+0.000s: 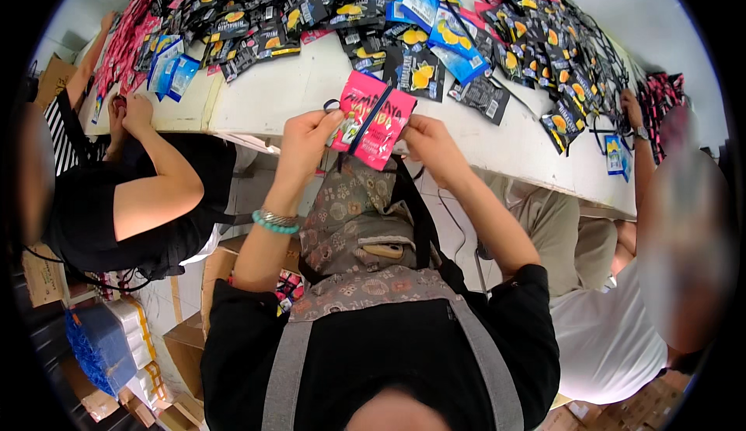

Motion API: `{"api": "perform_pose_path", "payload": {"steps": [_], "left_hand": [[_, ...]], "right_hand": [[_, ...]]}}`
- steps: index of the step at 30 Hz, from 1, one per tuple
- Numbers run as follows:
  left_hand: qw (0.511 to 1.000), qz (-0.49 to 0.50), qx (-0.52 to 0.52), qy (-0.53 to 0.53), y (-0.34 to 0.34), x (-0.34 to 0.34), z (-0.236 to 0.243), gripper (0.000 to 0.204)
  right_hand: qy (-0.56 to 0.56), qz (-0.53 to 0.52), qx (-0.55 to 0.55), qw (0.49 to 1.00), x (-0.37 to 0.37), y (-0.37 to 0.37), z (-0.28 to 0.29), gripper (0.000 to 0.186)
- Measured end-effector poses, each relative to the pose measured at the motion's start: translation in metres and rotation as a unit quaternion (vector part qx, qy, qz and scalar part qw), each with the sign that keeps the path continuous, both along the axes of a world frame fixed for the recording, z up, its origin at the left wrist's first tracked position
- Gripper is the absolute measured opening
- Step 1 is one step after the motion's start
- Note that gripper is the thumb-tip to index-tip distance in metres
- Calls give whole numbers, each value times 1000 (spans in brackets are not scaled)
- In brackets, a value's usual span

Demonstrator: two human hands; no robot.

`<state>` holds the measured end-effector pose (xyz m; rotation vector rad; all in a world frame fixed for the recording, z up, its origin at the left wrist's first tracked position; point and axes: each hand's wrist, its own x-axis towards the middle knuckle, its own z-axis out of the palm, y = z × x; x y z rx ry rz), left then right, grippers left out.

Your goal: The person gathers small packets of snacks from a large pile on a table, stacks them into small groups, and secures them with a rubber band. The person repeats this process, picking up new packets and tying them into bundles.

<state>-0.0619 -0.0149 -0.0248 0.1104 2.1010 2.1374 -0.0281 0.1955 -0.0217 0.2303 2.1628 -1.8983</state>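
Note:
Between my hands, just over the table's front edge, is a pink packet point(387, 131), tilted. A dark band point(371, 120) crosses its front from top to bottom. My left hand point(305, 137) pinches the packet's left edge, and a small dark loop point(332, 105) shows by its fingertips. At the right edge, my right hand point(434, 145) is closed with thumb and fingers on the packet; its fingertips are partly hidden. Just beyond lies a black packet with yellow fruit printed on it point(416, 72).
Heaped black and pink packets cover the far side of the white table point(264, 97). Blue packets point(458, 40) lie among them, more point(172, 70) at the left. Co-workers sit on both sides, a forearm point(159, 198) at left, a hand point(633, 109) at right. Cardboard boxes point(186, 342) stand below.

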Motion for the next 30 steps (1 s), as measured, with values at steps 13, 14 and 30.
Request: {"api": "perform_pose_path", "payload": {"steps": [13,14,30], "left_hand": [[903,40,-384,190,47,-10,-12,42],[892,49,-396,212,48,-7,-14,42],[858,179,-274,396,56,-8,-16,14]], "right_hand": [[-20,-39,3,999,-24,25,-15,41],[1,-50,24,998,-20,22,-15,41],[-28,78,186,979,-48,23,-6,49]]}}
